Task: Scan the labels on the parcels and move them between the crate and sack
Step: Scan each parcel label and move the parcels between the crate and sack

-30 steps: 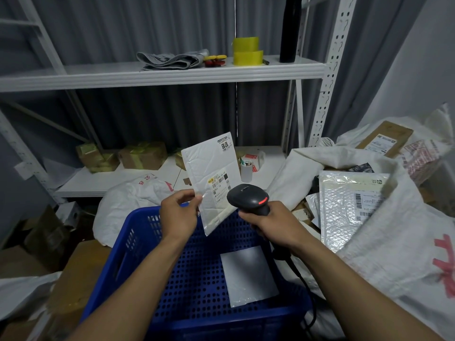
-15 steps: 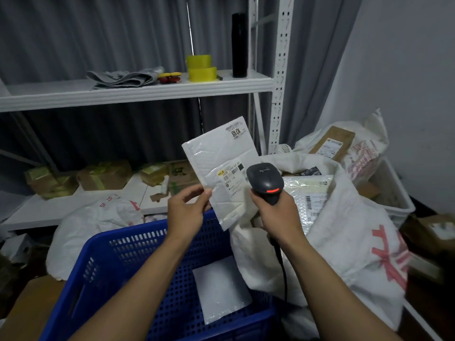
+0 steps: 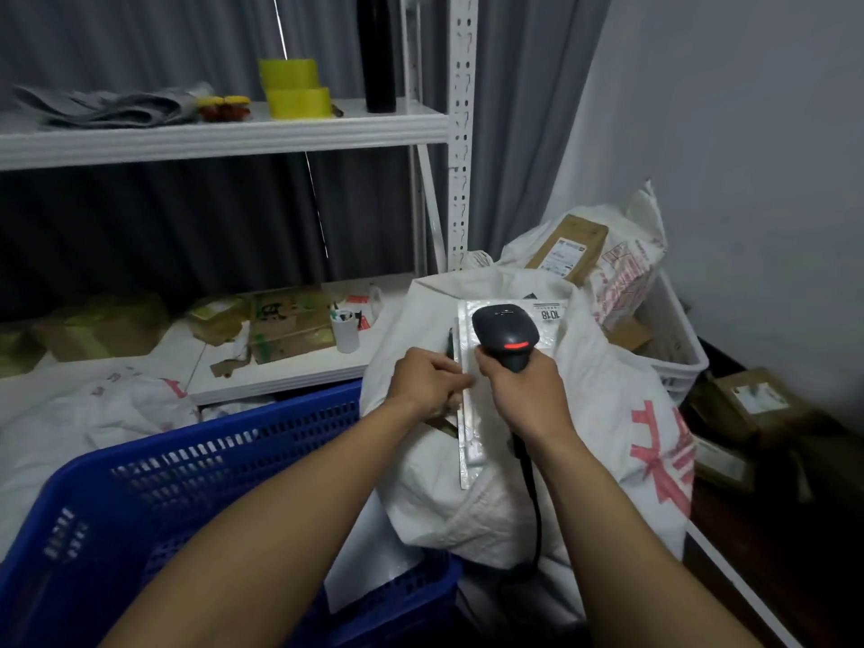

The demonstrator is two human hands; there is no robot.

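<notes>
Head view: padded parcel (image 3: 470,437) is pinched at its near edge by left hand (image 3: 428,383), fingers curled on it, and is held flat over the mouth of the white sack (image 3: 598,413), likely for dropping in. Scanner (image 3: 506,330) is gripped by right hand (image 3: 519,390), fingers wrapped round the handle, probably kept ready. Another flat parcel (image 3: 369,549) is seen in the blue crate (image 3: 187,484) alongside.

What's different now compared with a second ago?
The left hand carried the white parcel from above the blue crate rightward and down onto the sack, still gripping its edge. The right hand keeps holding the scanner; another white parcel stays in the crate.
</notes>
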